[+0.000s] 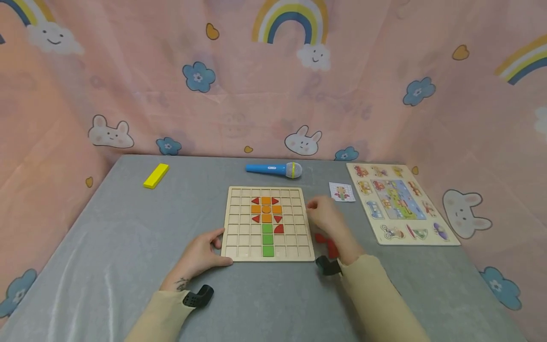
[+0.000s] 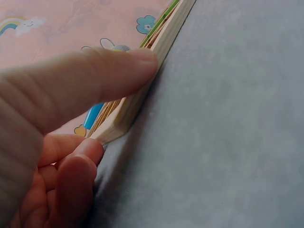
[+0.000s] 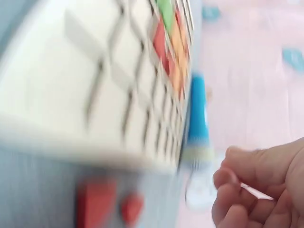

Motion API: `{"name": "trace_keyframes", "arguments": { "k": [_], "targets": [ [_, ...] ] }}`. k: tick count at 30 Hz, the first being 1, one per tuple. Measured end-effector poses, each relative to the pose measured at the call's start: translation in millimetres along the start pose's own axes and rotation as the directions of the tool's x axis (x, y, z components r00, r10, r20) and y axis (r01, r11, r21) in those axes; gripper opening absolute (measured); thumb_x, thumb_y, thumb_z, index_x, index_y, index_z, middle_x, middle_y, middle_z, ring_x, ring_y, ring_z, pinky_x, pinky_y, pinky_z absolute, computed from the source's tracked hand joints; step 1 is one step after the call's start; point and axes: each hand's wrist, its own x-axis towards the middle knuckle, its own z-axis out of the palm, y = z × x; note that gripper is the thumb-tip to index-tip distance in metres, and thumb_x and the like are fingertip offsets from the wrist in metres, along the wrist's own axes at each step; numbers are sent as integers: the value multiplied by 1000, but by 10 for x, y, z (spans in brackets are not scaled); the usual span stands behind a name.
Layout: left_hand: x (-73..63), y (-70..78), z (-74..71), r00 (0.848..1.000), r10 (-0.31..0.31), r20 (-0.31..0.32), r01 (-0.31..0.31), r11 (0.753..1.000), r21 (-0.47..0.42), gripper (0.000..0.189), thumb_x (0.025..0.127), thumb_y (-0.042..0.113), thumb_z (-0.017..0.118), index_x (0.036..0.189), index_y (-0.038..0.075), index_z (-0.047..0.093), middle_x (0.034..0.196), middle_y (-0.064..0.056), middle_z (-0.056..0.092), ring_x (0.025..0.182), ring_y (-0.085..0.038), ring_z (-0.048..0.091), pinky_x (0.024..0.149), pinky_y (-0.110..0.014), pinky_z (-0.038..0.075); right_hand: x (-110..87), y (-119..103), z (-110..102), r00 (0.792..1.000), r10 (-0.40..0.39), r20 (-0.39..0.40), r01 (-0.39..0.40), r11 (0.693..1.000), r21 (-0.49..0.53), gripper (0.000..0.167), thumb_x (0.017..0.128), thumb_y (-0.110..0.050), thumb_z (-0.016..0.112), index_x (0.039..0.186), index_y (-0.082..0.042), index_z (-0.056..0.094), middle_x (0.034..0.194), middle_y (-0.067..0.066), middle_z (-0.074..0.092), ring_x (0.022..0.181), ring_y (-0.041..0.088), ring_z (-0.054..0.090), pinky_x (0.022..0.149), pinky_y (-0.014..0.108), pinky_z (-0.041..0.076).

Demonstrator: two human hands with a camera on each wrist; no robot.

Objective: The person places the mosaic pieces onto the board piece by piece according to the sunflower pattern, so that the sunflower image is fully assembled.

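The wooden grid board lies flat at the centre of the frame, on the grey cloth. The person's left hand grips its lower-left corner, thumb along the near edge and bent fingers at the left side. The right hand hovers just beside the board's right edge, thumb and fingertips drawn together; no piece shows between them, though the right wrist view is blurred.

The board looks light and stiff, best held level by opposite rims, since the green squares and red quarter piece probably sit loose and could slide if it tips. The spare red pieces, partly hidden below the right hand, seem small, hard and perhaps smooth; a fingertip pinch on their sides should suit.
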Motion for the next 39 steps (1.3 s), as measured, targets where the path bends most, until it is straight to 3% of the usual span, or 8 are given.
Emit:
{"name": "trace_keyframes", "arguments": {
  "k": [4,8,11,21,25,27,30,39],
  "targets": [
    [3,1,5,1000,1,-5,-1,1000,5,89,57,16,87,135,5,47,80,-1,50,55,-13,38,49,-24,32,-8,305,-239,994,83,-69,-92,984,-156,22,83,-8,55,97,5,65,97,18,63,75,25,56,64,38,46],
    [7,-5,14,1000,-7,-5,7,1000,2,89,57,16,87,135,5,47,80,-1,49,54,-14,38,48,-25,32,-49,533,-321,978,206,-34,-208,946,-248,15,79,-13,57,83,1,63,81,12,57,68,24,49,57,36,39],
    [12,-16,22,1000,-12,-5,12,1000,2,90,57,17,87,136,6,47,80,-1,49,53,-13,38,48,-25,33,-59,643,-282,973,232,-10,-227,939,-257,14,78,-16,60,75,-2,58,73,9,53,66,23,47,55,36,37],
    [16,-27,25,1000,-17,-1,17,1000,6,90,57,17,87,137,6,46,80,-1,49,53,-13,37,47,-25,32,-69,688,-184,984,172,-34,-176,964,-202,12,77,-13,63,80,-2,59,76,11,57,69,24,51,58,35,39],
    [17,-24,19,1000,-14,1,14,1000,6,90,57,17,87,137,6,45,80,-1,49,53,-13,37,47,-25,32,-56,528,-130,993,114,-42,-115,993,-23,10,80,-11,63,84,-2,60,77,10,59,68,21,52,57,29,41],
    [18,-24,18,1000,-11,0,11,1000,7,90,57,16,87,137,5,45,80,-1,49,53,-13,37,47,-25,32,-53,413,-74,997,81,-13,-79,992,95,11,82,-9,63,90,-1,61,80,10,60,67,19,53,57,27,42],
    [19,-28,20,1000,-12,-4,12,1000,10,90,57,16,87,136,5,46,80,-1,49,53,-13,37,47,-24,32,-49,251,30,999,27,46,-35,981,191,15,83,-7,63,96,1,63,82,11,61,65,17,55,56,26,45],
    [14,-23,20,1000,-1,0,1,1000,7,89,57,15,87,136,6,47,80,-1,49,52,-12,38,46,-24,32,-30,47,306,989,-80,128,65,991,120,9,81,-5,66,89,-3,68,79,7,60,69,17,51,57,25,41]
  ]
}}
